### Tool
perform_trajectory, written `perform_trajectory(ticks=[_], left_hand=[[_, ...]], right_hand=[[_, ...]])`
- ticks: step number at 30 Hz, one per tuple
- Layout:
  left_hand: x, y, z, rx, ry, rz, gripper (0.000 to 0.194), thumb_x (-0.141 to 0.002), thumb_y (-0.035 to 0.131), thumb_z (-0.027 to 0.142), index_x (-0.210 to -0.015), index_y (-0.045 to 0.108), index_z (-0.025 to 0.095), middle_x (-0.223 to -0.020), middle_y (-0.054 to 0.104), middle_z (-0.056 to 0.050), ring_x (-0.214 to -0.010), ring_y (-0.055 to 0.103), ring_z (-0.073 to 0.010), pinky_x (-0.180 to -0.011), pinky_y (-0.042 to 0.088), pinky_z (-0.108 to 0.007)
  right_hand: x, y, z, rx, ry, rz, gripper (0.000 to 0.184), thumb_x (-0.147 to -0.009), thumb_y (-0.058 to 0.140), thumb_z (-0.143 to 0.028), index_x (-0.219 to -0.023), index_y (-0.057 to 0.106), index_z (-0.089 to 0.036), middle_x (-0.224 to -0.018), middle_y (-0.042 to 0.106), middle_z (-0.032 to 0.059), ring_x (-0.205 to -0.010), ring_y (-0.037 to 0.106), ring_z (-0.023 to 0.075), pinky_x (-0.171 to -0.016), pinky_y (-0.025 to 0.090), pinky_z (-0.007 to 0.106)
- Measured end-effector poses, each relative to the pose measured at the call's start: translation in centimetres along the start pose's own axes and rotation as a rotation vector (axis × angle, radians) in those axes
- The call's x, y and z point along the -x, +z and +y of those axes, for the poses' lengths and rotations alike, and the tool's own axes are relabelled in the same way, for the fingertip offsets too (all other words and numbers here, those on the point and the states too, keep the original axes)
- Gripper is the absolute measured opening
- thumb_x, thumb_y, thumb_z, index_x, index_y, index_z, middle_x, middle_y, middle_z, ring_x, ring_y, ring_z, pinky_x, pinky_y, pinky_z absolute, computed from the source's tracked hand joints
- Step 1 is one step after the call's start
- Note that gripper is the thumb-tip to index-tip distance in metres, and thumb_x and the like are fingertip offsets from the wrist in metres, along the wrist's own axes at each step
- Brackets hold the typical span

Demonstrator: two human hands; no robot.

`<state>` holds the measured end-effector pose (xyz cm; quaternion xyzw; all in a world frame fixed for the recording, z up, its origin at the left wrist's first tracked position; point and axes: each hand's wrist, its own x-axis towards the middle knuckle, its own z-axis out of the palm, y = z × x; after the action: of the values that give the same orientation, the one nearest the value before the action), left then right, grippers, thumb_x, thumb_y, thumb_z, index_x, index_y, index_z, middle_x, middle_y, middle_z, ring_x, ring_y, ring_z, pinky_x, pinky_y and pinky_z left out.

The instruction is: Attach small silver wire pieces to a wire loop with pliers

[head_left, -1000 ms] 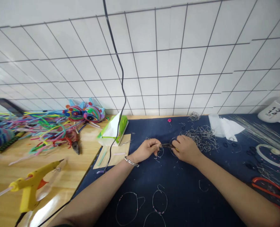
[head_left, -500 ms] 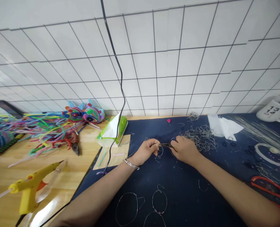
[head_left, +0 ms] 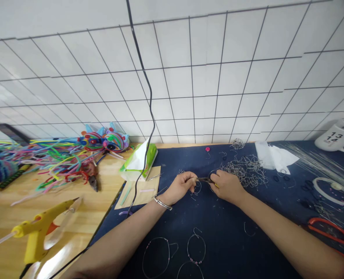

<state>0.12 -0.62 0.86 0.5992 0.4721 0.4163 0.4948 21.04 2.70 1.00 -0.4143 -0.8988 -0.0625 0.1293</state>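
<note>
My left hand [head_left: 184,183] pinches a thin wire loop [head_left: 200,188] that hangs just below the fingertips. My right hand [head_left: 226,185] is closed around a pair of pliers [head_left: 204,179]; a bit of yellow handle shows under the fingers. The dark jaws reach left to the wire at my left fingertips. Whether they are clamped on it is too small to tell. Beyond my right hand lies a tangled heap of wire pieces [head_left: 249,170]. Nearer to me, beaded wire rings [head_left: 196,248] rest on the dark blue cloth [head_left: 218,236].
To the left are a yellow glue gun [head_left: 38,228], a tissue pack [head_left: 148,159], colourful pipe cleaners [head_left: 58,155] and another pair of pliers [head_left: 93,182]. At right stand a white mug [head_left: 334,137], red-handled scissors [head_left: 331,232] and straight wires [head_left: 323,159]. A black cable [head_left: 151,97] hangs in front.
Both hands stay in nearly the same place. My right hand has turned slightly, and the yellow handle of the pliers now shows. The view has shifted a little.
</note>
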Motion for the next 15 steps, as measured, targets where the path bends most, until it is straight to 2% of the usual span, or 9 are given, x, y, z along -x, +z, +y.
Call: perform_trajectory(ticks=[7, 15], left_hand=[[-0.29, -0.22, -0.11, -0.001, 0.007, 0.016, 0.02, -0.08, 0.05, 0.033, -0.081, 0.053, 0.013, -0.061, 0.053, 0.002, -0.049, 0.048, -0.0068, -0.052, 0.038, -0.019], [-0.27, -0.49, -0.16, -0.026, 0.016, 0.062, 0.023, -0.081, 0.049, 0.036, -0.081, 0.054, 0.013, -0.057, 0.054, 0.002, -0.05, 0.05, -0.0079, -0.054, 0.039, -0.02]], right_hand=[[0.11, 0.37, -0.49, -0.155, 0.074, -0.077, 0.026, -0.086, 0.036, -0.042, -0.082, 0.051, -0.021, -0.076, 0.054, 0.001, -0.068, 0.05, 0.0117, -0.053, 0.024, 0.021], [-0.06, 0.03, -0.81, -0.221, 0.158, -0.124, 0.028, -0.086, 0.035, -0.045, -0.079, 0.048, -0.022, -0.075, 0.053, -0.0015, -0.067, 0.051, 0.0106, -0.052, 0.024, 0.021]])
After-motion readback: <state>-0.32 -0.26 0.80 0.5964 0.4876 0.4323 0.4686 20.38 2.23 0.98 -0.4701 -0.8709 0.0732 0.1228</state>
